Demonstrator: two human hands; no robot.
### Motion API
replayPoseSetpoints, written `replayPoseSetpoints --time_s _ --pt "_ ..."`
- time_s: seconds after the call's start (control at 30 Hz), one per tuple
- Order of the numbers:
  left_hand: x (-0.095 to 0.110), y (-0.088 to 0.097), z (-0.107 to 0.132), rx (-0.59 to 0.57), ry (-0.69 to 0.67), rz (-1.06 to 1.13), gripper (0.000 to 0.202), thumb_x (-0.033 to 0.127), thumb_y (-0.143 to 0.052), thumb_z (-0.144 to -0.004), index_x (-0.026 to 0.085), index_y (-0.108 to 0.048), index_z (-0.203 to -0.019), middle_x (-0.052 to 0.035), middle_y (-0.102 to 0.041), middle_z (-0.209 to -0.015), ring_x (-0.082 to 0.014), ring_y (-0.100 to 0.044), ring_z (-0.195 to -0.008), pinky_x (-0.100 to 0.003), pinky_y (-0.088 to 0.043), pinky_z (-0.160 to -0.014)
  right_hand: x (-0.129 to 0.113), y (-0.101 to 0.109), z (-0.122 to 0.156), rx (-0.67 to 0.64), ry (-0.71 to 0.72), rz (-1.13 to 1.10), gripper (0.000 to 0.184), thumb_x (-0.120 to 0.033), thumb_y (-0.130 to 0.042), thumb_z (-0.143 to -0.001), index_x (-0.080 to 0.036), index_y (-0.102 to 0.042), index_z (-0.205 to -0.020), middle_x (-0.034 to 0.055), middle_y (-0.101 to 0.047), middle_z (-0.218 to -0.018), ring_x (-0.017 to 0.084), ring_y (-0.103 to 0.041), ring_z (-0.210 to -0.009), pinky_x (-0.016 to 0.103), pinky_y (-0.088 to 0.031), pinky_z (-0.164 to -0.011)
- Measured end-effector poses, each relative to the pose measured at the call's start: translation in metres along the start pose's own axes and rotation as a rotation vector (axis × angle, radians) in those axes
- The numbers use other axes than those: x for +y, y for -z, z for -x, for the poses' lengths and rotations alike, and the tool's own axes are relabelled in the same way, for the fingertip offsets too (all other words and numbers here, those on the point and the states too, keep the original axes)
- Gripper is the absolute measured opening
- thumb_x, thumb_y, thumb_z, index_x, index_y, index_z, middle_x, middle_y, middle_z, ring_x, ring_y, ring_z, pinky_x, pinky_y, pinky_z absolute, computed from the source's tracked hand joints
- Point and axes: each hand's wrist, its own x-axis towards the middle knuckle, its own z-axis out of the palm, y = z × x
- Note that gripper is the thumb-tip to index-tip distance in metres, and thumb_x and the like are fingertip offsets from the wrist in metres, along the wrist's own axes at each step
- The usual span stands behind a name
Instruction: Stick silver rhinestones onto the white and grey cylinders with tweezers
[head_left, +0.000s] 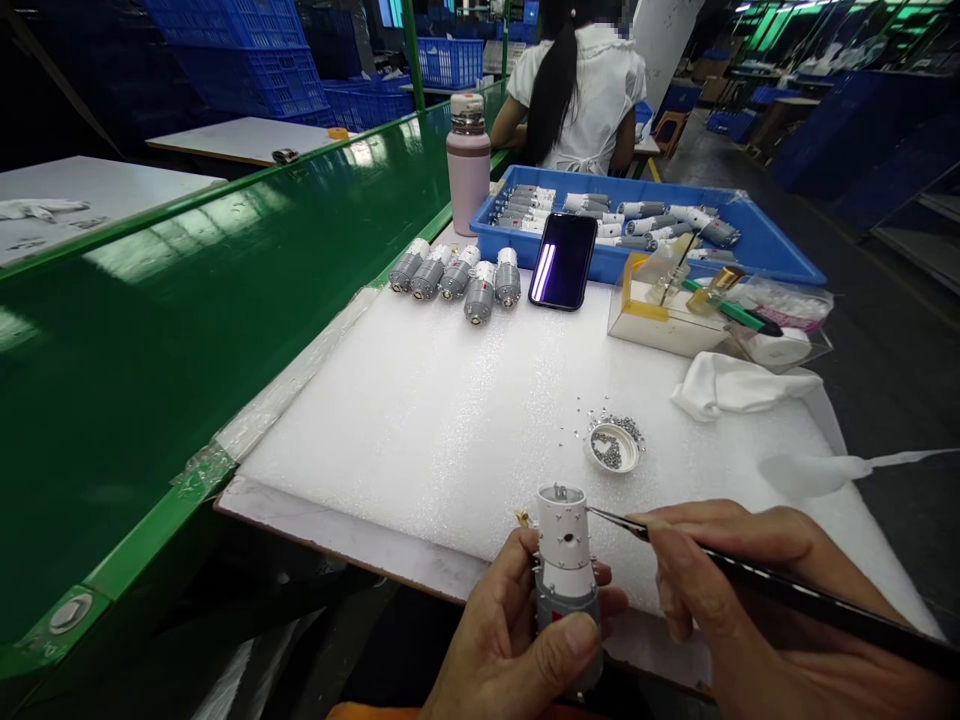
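Note:
My left hand (510,645) is wrapped round a white-and-grey cylindrical model (564,545), held upright over the near edge of the table. Small metal pins stick out from its sides, and some metal bits show in its open top. In my right hand (739,590) is a pair of black tweezers (825,606), pinched between thumb and fingers. Their tip is at the upper right side of the model's white rim; whether they grip a part is too small to tell. Beyond the model lies a small white cap (630,455) holding tiny metal parts, with more parts scattered round it.
Several finished-looking grey-and-white models (480,292) stand near a phone (564,262) and a pink bottle (469,175). A blue tray (780,250) holds more models. At right are a box with small bottles (667,330) and a white cloth (739,385). A green conveyor (225,300) runs along the left; a person sits ahead.

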Motion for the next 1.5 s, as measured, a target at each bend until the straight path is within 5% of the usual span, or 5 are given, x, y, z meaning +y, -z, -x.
replayPoseSetpoints --time_s 0.2,0.5,0.77,1.27,1.5 --pt "0.0 -0.0016 -0.0003 -0.013 -0.03 0.044 0.051 0.036 -0.082 -0.075 0.024 -0.061 -0.12 -0.0071 -0.069 -0.112 -0.0302 -0.064 -0.115 -0.045 -0.043 -0.104 0.002 0.0026 0.0006 0.007 0.021 0.029 0.011 -0.019 -0.074 -0.083 -0.021 -0.064 -0.078 -0.0014 -0.067 -0.074 0.009 -0.066 -0.055 0.013 -0.055 -0.052" --pt "0.0019 -0.0002 0.002 0.017 -0.008 0.004 0.06 0.039 -0.083 -0.074 0.023 -0.057 -0.125 -0.0096 -0.069 -0.118 -0.026 -0.067 -0.109 -0.041 -0.047 -0.098 0.0004 0.0042 0.0015 0.047 -0.049 0.035 0.012 -0.024 -0.074 -0.084 -0.021 -0.064 -0.077 -0.0011 -0.067 -0.077 0.008 -0.063 -0.058 0.013 -0.049 -0.047" --pt "-0.003 0.0055 -0.0008 -0.049 -0.004 -0.051 0.075 0.043 -0.081 -0.075 0.017 -0.046 -0.136 -0.021 -0.061 -0.132 -0.032 -0.064 -0.115 -0.043 -0.047 -0.094 0.0041 0.0006 0.0042 -0.005 -0.139 -0.093 0.01 -0.024 -0.074 -0.084 -0.021 -0.065 -0.08 -0.0023 -0.067 -0.071 0.006 -0.057 -0.046 0.015 -0.046 -0.042" --pt "-0.0027 0.0032 -0.0001 -0.066 0.023 -0.015 0.072 0.043 -0.081 -0.074 0.019 -0.047 -0.134 -0.0214 -0.06 -0.13 -0.0372 -0.056 -0.125 -0.048 -0.042 -0.1 0.0075 -0.0012 0.0065 0.052 -0.328 -0.223 0.016 -0.029 -0.08 -0.076 -0.019 -0.067 -0.076 0.0025 -0.066 -0.073 0.012 -0.057 -0.044 0.021 -0.05 -0.034" --pt "0.0028 0.0014 0.0038 0.023 0.06 -0.143 0.068 0.048 -0.08 -0.073 0.021 -0.053 -0.129 -0.017 -0.064 -0.123 -0.0286 -0.065 -0.103 -0.042 -0.047 -0.089 0.0025 -0.0008 0.0018 -0.02 -0.362 -0.307 0.014 -0.028 -0.078 -0.078 -0.02 -0.066 -0.076 -0.0009 -0.062 -0.068 0.01 -0.053 -0.042 0.022 -0.05 -0.034"
